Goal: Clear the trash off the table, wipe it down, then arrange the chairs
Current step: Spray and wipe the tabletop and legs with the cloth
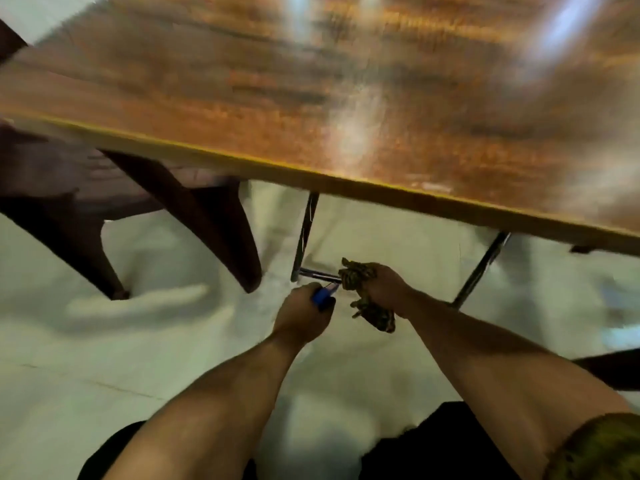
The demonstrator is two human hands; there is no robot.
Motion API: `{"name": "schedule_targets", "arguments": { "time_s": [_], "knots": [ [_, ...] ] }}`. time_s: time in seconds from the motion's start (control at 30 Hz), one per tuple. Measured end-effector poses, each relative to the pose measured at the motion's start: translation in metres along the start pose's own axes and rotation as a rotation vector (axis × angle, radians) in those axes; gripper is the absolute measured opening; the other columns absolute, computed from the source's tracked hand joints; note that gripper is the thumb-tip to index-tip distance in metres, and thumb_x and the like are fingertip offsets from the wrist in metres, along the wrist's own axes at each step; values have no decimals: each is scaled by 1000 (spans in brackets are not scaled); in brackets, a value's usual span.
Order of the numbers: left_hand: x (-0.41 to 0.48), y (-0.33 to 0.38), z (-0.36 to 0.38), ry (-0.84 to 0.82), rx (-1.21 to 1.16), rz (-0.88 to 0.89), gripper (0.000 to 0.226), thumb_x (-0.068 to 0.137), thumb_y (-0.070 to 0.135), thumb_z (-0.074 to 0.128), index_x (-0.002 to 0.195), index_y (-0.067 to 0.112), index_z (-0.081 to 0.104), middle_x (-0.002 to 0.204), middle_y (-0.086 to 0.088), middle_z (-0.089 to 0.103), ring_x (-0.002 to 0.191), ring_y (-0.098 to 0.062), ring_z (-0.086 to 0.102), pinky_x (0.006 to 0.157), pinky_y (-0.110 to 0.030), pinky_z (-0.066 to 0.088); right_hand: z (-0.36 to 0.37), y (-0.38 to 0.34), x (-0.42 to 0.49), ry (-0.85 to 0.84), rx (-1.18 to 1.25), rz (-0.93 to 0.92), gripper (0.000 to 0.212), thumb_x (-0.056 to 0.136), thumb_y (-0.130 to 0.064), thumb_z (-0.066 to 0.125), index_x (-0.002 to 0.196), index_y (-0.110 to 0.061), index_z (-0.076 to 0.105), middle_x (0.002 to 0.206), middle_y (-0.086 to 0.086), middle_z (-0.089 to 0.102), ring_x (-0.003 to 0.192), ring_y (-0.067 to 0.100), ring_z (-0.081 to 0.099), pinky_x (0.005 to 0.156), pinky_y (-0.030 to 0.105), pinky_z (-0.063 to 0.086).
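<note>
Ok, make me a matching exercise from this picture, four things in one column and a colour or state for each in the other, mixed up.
Things:
1 left hand
2 right hand
3 chair
4 table

Colours or states:
A grips a crumpled patterned cloth
B dark brown, at the left
C grips a blue object
D wood-grain top, yellow edge

Pairs: 1-C, 2-A, 3-B, 4-D.
</note>
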State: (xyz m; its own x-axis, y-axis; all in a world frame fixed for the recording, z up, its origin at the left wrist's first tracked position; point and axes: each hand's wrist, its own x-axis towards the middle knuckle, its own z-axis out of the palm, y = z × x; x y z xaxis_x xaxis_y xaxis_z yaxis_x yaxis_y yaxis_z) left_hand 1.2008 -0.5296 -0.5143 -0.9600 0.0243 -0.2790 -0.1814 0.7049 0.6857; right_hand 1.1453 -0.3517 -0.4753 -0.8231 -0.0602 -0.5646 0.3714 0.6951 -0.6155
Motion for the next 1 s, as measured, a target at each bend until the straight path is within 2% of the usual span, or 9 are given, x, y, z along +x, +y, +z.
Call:
{"name": "schedule_targets", "arguments": {
  "time_s": [0.17, 0.23, 0.3, 0.43, 0.6, 0.67, 0.77, 0.87, 1.0],
  "knots": [
    [46, -38, 15, 78, -86, 38, 23, 94, 37, 65, 109, 20, 69, 92, -7, 69, 81, -26, 65, 77, -35, 56, 19, 12, 39, 40, 53, -25, 19, 95, -17, 61, 109, -6, 69, 101, 12, 71, 90, 30, 67, 80, 33, 60],
    [60, -49, 17, 124, -129, 24, 21, 92, 36, 66, 104, 19, 68, 88, -7, 69, 74, -26, 63, 69, -32, 52, 24, 15, 48, 86, 89, -16, 10, 93, -17, 60, 93, -15, 69, 86, 11, 71, 78, 30, 66, 76, 41, 58],
    [73, -59, 16, 169, -167, 12, 17, 92, 34, 66, 101, 20, 66, 83, -4, 67, 71, -23, 62, 66, -29, 46, 32, 17, 61, 114, 166, -44, 15, 95, -14, 59, 83, -20, 66, 73, 6, 66, 68, 26, 61, 67, 36, 52],
    [98, -65, 8, 238, -200, 58, 10, 91, 32, 66, 87, 27, 58, 72, 5, 58, 68, -19, 58, 64, -29, 42, 37, 2, 77, 121, 382, -110, 9, 87, -15, 66, 89, -8, 70, 70, 14, 65, 61, 27, 61, 65, 48, 58],
    [122, -54, -4, 301, -307, 171, 16, 89, 34, 67, 82, 22, 60, 70, 0, 61, 65, -25, 58, 66, -39, 53, 36, -27, 83, 223, 714, -165, 20, 93, 2, 53, 92, -2, 73, 65, 11, 70, 54, 25, 64, 50, 29, 54],
    [128, -47, -10, 328, -376, 232, 18, 89, 37, 68, 82, 23, 60, 69, 2, 61, 64, -22, 57, 67, -42, 54, 35, -33, 86, 281, 785, -225, 23, 94, 3, 50, 95, -5, 72, 74, 8, 75, 62, 22, 70, 57, 27, 56],
    [135, -32, -18, 369, -425, 311, 21, 88, 46, 65, 85, 25, 60, 71, 3, 62, 65, -20, 59, 68, -42, 56, 29, -47, 91, 445, 778, -339, 24, 92, 0, 52, 101, -8, 73, 87, 12, 76, 77, 31, 72, 73, 41, 58],
    [142, -20, -27, 404, -431, 343, 26, 89, 50, 61, 84, 25, 59, 69, 2, 61, 63, -21, 57, 68, -45, 56, 19, -64, 90, 582, 760, -466, 27, 90, -3, 53, 107, -13, 71, 84, 8, 76, 71, 28, 71, 68, 41, 58],
    [147, -14, -38, 457, -465, 307, 28, 89, 51, 58, 83, 24, 61, 70, 0, 63, 65, -23, 62, 70, -48, 58, 14, -78, 92, 724, 864, -606, 34, 80, -20, 56, 112, -17, 68, 96, 14, 74, 82, 35, 69, 76, 61, 58]
  ]
}}
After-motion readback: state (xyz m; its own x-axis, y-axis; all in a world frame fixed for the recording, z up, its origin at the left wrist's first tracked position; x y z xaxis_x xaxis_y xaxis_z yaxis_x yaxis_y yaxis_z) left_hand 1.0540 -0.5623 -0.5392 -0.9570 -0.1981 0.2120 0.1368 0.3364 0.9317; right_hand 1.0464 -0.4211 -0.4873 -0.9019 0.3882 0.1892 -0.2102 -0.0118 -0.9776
